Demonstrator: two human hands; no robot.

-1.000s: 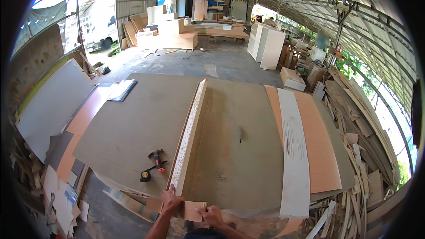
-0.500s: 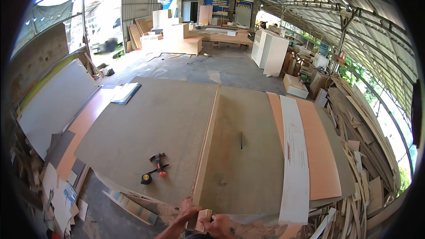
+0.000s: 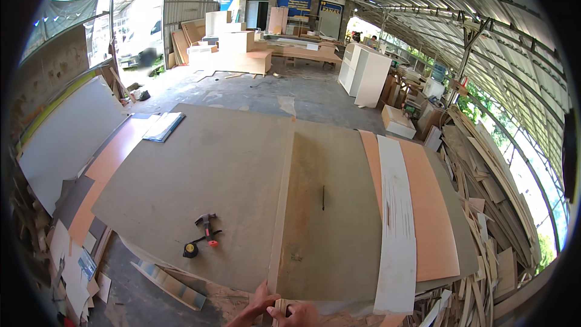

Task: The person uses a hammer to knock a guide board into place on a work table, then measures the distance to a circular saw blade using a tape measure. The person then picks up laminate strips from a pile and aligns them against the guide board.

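Note:
A long narrow wooden strip (image 3: 282,206) runs from the far edge of a large brown board (image 3: 212,145) to its near edge. At the strip's near end is my left hand (image 3: 264,300), its fingers closed around that end. My right hand (image 3: 300,313) grips a short wooden block (image 3: 281,304) against the same end, thumb over it. Part of the block and several fingers are hidden. Left of the strip lie a hammer (image 3: 206,225) and a black and yellow tape measure (image 3: 190,249). A thin dark tool (image 3: 323,197) lies to its right.
A white strip panel (image 3: 396,230) and an orange sheet (image 3: 426,206) lie on the board's right side. Stacked scrap wood (image 3: 493,175) lines the right. White sheets (image 3: 72,139) lean at the left. A white cabinet (image 3: 366,75) stands farther back.
The view has shifted slightly. The strip's near end has moved a little right across the board, and less of its side shows. The block in my right hand is lower and tilted differently.

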